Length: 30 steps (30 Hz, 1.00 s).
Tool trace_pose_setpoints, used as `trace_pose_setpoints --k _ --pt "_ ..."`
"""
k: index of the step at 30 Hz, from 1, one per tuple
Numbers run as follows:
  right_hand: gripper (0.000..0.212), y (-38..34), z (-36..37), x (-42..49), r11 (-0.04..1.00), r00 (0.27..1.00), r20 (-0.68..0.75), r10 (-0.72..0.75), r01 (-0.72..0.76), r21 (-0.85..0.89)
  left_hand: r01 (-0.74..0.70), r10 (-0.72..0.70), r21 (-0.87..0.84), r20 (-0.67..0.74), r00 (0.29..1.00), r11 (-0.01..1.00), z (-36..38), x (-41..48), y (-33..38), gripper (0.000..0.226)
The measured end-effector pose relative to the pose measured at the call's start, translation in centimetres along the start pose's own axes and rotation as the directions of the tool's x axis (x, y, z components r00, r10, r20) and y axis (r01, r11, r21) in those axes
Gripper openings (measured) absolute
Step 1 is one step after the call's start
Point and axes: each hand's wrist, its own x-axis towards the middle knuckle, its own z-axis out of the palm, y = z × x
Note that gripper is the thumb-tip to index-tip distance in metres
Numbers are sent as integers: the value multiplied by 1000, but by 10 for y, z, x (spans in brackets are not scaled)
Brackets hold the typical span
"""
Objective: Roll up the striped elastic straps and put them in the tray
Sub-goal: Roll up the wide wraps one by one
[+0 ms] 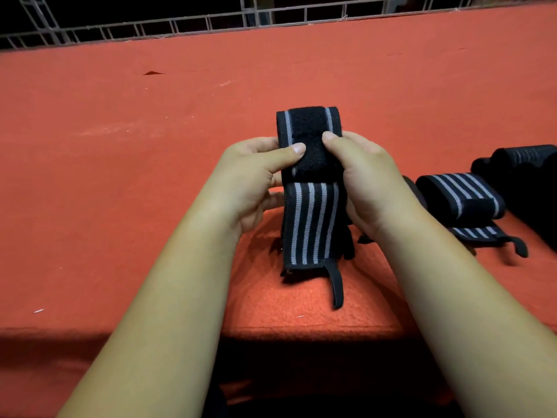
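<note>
A black elastic strap with grey stripes (312,218) is held upright above the red cloth, folded over at its top, with a black hook-and-loop patch facing me. My left hand (256,179) grips its left edge, thumb pressed on the patch. My right hand (364,179) grips the right edge, thumb on the patch too. The strap's lower end and a thin black loop hang down to the cloth. A second striped strap (461,196) lies rolled to the right, its tail and loop trailing toward me. A dark tray-like shape (530,188) sits at the far right.
The table (150,176) is covered in red felt-like cloth. A metal grid fence (211,22) runs along the far edge against darkness. Another striped roll (524,155) rests in the dark shape at the right edge.
</note>
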Motion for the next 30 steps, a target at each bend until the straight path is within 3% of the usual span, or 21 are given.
trace_pose_setpoints --k 6,13,19,26,30 --pt "36 -5 5 -7 990 992 26 123 -121 -67 -21 8 -124 -107 994 992 -1 7 -5 25" --pt "43 -21 -1 -15 881 976 18 218 -189 -434 -141 130 -55 -174 976 988 -8 12 -12 44" --pt "53 -19 -2 -16 944 945 6 326 -325 -59 -203 199 -30 -118 973 979 -9 13 -16 50" --pt "72 -25 -4 -14 948 964 61 260 -267 173 -248 253 90 -58 966 965 -7 16 -22 47" --pt "22 -22 -9 -9 961 976 68 205 -214 176 -189 190 21 -75 979 982 -1 15 -21 46"
